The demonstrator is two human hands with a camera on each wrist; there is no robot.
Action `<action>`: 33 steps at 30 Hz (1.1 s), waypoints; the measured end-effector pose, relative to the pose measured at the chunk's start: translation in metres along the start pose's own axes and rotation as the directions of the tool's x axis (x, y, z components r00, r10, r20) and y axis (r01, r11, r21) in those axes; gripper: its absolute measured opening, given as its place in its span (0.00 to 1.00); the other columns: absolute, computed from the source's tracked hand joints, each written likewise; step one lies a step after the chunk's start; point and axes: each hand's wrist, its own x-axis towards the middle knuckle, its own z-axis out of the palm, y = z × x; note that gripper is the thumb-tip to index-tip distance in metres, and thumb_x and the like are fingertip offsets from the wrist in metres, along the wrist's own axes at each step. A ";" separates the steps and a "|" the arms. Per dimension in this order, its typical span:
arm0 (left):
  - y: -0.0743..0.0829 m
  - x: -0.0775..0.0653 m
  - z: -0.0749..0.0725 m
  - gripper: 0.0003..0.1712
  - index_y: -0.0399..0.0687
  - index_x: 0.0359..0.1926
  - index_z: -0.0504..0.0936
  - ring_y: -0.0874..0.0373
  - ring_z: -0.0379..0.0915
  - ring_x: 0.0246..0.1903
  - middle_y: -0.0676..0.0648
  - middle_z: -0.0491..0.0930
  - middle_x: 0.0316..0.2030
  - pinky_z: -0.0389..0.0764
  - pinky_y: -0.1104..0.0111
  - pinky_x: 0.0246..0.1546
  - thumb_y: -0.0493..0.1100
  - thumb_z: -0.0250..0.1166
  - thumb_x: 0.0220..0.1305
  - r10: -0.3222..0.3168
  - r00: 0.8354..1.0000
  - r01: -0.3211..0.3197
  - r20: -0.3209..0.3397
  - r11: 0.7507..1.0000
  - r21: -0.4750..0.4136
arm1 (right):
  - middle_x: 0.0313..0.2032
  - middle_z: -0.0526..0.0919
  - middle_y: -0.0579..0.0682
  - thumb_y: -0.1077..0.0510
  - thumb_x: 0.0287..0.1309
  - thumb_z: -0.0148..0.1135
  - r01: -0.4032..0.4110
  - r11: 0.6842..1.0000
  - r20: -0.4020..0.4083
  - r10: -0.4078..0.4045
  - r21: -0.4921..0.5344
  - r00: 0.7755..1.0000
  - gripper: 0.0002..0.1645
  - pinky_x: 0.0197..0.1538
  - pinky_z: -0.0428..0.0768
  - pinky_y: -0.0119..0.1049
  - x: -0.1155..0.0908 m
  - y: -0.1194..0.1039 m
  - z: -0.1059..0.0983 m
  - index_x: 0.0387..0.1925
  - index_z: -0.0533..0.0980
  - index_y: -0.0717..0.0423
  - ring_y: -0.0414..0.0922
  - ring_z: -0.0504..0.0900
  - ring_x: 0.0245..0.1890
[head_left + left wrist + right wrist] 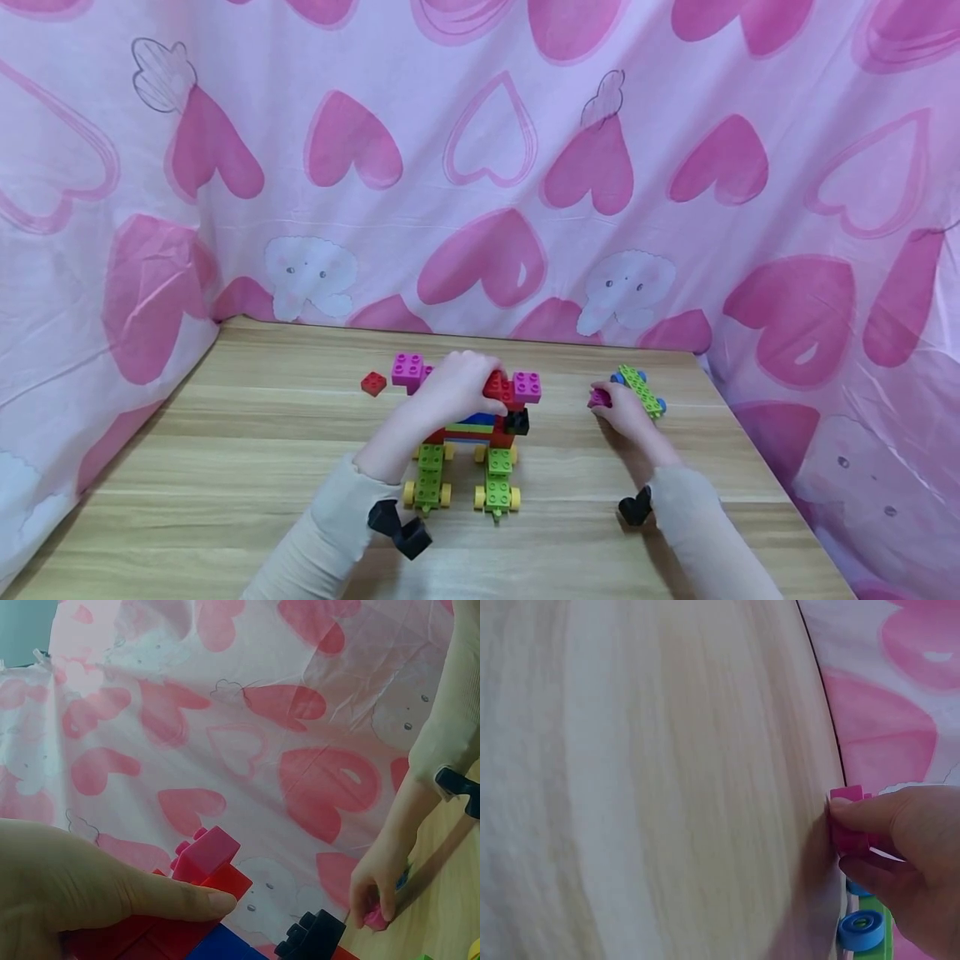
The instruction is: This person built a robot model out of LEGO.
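A toy brick model [471, 427] stands mid-table, with red, blue and lime layers and pink bricks at both top ends. It rests on two lime wheeled bases [498, 483] with yellow wheels. My left hand [459, 385] grips its red upper part, thumb along the side in the left wrist view; the palm hides some bricks. A black brick [313, 936] juts from one end. To the right, my right hand [628, 414] pinches a pink brick [849, 836] between thumb and fingers, right beside a lime wheeled base [639, 389] with blue wheels.
A loose red brick [373, 383] lies left of the model. The wooden table [247, 467] meets a pink heart-patterned cloth [480, 167] at the back and sides. Black straps with blocks [401, 529] sit on both wrists.
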 end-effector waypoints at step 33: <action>0.001 0.001 -0.001 0.23 0.47 0.45 0.83 0.56 0.78 0.37 0.49 0.84 0.37 0.82 0.65 0.41 0.50 0.77 0.51 -0.010 1.000 0.010 0.012 1.000 0.002 | 0.48 0.84 0.58 0.61 0.56 0.70 0.361 0.889 -0.284 -0.283 0.281 0.916 0.25 0.54 0.82 0.49 -0.038 -0.126 -0.053 0.56 0.77 0.62 0.53 0.82 0.49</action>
